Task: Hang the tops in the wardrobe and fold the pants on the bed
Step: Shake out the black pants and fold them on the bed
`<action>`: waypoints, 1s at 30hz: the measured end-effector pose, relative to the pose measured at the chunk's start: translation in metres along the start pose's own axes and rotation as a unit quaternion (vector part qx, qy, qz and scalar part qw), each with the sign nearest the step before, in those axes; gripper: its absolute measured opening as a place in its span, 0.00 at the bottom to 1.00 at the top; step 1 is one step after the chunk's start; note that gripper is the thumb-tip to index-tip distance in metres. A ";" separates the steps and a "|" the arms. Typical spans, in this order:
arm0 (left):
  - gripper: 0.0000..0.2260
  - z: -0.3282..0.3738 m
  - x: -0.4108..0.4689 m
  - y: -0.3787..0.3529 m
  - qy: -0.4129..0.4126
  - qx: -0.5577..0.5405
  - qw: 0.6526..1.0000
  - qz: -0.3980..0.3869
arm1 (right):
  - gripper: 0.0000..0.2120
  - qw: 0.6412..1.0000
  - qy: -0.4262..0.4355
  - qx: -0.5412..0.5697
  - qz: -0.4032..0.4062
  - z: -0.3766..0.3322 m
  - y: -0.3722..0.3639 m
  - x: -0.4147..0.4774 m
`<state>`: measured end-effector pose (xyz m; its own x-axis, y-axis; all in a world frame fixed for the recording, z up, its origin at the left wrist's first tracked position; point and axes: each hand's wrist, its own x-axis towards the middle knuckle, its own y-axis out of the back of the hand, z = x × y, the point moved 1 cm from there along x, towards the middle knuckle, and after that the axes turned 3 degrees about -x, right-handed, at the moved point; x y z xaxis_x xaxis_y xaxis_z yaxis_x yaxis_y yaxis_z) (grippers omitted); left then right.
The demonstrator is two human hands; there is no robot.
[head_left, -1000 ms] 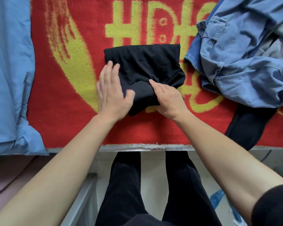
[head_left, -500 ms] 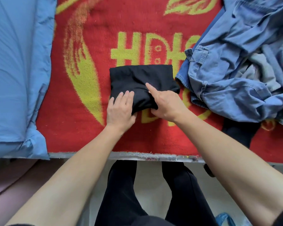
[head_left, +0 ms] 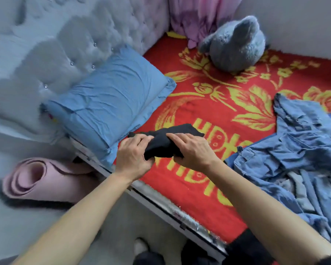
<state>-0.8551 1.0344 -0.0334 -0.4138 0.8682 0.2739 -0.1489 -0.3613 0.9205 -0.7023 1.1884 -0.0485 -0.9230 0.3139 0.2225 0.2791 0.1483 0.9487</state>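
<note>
The blue pillow (head_left: 111, 104) is lying just left of the left hand (head_left: 134, 158). That hand's fingers are curling round the left end of the folded black pants (head_left: 168, 139). The bundle is lying between both hands, over the red blanket (head_left: 199, 190). Its long axis is running left to right, and its far corner is pointing right. The right hand (head_left: 194, 152) is gripping the other end, with the fingers pressed together on top. Neither hand is nearer than the other.

The black pants (head_left: 164, 142), a small folded bundle, are sitting in the grip of left hand (head_left: 134, 159) and right hand (head_left: 191, 153). Blue denim tops (head_left: 294, 159) are lying crumpled right of it.
</note>
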 end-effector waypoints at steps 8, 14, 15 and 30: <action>0.27 -0.014 -0.128 0.141 0.052 0.058 0.995 0.059 | 0.30 0.993 0.106 -0.033 0.036 -0.157 0.061 -0.009; 0.27 -0.054 -0.305 0.245 0.114 0.094 0.982 0.121 | 0.32 0.977 0.206 -0.039 0.047 -0.340 0.086 -0.051; 0.27 -0.062 -0.335 0.266 0.128 0.105 0.978 0.129 | 0.32 0.972 0.227 -0.041 0.044 -0.374 0.090 -0.057; 0.27 -0.107 -0.617 0.636 0.307 0.278 0.873 0.259 | 0.33 0.852 0.492 0.000 0.180 -0.802 0.243 -0.036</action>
<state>-0.7908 0.2328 0.3533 -0.7250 0.2301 0.6491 0.5885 -0.2826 0.7575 -0.8135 0.4612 0.3544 -0.5527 -0.5988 0.5796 0.5917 0.2079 0.7789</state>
